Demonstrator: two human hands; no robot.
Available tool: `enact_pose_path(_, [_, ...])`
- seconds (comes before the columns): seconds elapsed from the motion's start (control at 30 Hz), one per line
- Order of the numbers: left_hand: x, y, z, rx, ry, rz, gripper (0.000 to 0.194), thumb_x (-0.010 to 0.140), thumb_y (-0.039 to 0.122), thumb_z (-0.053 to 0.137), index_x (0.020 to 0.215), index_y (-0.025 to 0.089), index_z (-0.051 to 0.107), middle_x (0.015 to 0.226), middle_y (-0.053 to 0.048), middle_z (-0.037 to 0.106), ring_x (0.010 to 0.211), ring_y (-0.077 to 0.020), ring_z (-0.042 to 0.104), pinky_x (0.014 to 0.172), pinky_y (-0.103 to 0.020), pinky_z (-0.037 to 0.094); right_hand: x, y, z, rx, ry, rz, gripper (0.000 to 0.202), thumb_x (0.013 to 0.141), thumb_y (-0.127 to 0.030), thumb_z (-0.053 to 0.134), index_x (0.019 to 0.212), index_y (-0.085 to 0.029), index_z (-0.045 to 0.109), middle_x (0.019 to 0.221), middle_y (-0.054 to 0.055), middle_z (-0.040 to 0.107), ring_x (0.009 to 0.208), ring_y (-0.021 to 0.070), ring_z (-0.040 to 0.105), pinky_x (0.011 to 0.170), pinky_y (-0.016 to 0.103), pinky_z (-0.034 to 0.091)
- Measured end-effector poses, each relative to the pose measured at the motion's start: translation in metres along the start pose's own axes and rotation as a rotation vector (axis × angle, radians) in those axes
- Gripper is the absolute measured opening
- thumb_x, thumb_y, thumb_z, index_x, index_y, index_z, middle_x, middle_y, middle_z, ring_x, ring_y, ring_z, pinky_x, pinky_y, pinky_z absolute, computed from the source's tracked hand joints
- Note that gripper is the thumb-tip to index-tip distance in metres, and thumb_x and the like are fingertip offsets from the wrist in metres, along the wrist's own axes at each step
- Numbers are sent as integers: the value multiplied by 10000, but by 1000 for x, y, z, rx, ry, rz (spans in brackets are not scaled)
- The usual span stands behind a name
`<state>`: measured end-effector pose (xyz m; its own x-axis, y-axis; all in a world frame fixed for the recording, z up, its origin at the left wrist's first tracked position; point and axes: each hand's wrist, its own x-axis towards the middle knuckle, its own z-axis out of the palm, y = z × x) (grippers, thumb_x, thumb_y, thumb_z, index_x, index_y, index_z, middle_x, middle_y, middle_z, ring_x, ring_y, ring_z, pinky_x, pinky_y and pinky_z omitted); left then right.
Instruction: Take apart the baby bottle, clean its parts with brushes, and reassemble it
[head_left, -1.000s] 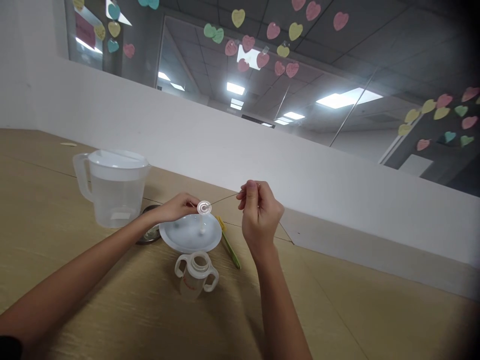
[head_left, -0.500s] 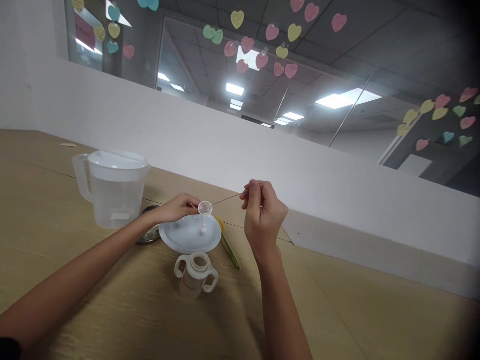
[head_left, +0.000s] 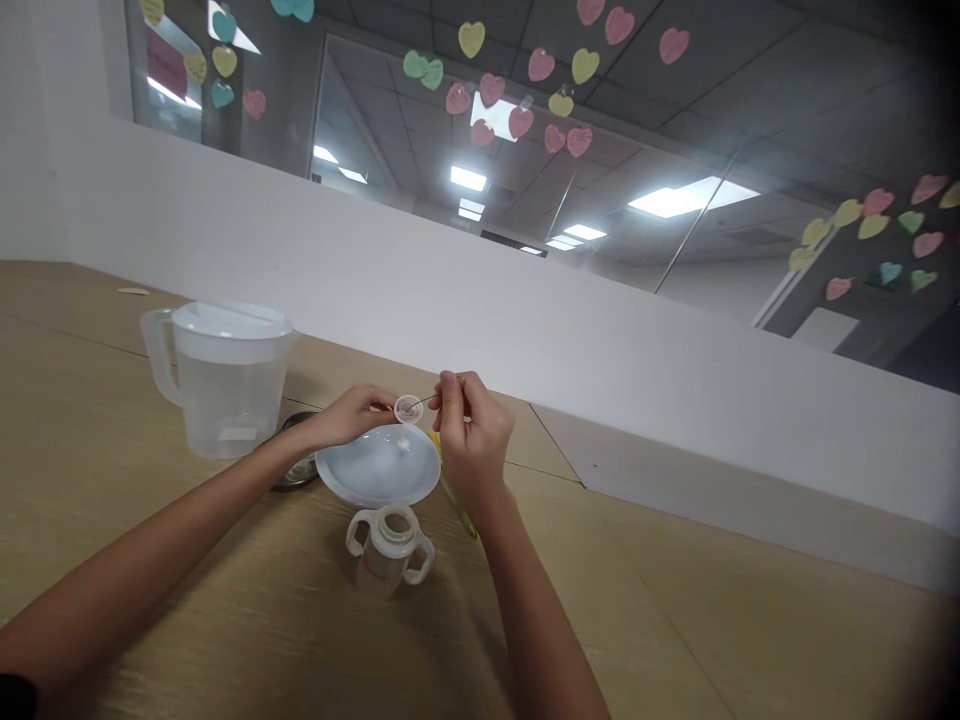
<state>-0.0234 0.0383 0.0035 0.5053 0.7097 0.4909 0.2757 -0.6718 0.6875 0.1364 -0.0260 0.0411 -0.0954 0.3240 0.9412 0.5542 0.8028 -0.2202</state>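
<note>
My left hand (head_left: 360, 412) pinches a small round clear piece (head_left: 409, 409), which looks like the straw top of a sippy cup. Below it a pale straw-like part (head_left: 403, 440) hangs over the white bowl (head_left: 375, 487). My right hand (head_left: 472, 425) is closed on a thin wire, seemingly a straw brush (head_left: 425, 399), whose far end enters the round piece. Just in front of the bowl, a two-handled sippy cup (head_left: 382, 570) stands upright with its mouth uncovered.
At the left stands a lidded clear pitcher (head_left: 232, 390) of water. A dark round dish (head_left: 296, 475) lies partly under my left forearm. A green-handled brush (head_left: 459, 508) is partly hidden by my right hand. A white wall (head_left: 450, 300) rises behind the table.
My right hand has moved left, close to the round piece, and less of the wire shows between them. My left hand stays nearly in place.
</note>
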Motion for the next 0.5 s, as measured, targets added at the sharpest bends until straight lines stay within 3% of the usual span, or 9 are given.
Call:
enact_pose_path(0.17, [0,1,3,1,18,59,297,825,365,498,772,137,681,790,-31,649,811,-184,553,728,-264,430,-3,15,11,-86,-62,-16,344,929,-285,382,615,-182,481,536,-25,490,469,76,420,477,203,296])
enact_pose_path(0.5, [1,0,2,-102,71,21,277,794,383,563,769,130,674,759,-19,621,733,-147,531,662,-246,417,-8,25,19,-137,-105,-4,370,912,-318,409,584,-182,515,513,-25,489,476,87,400,486,218,278])
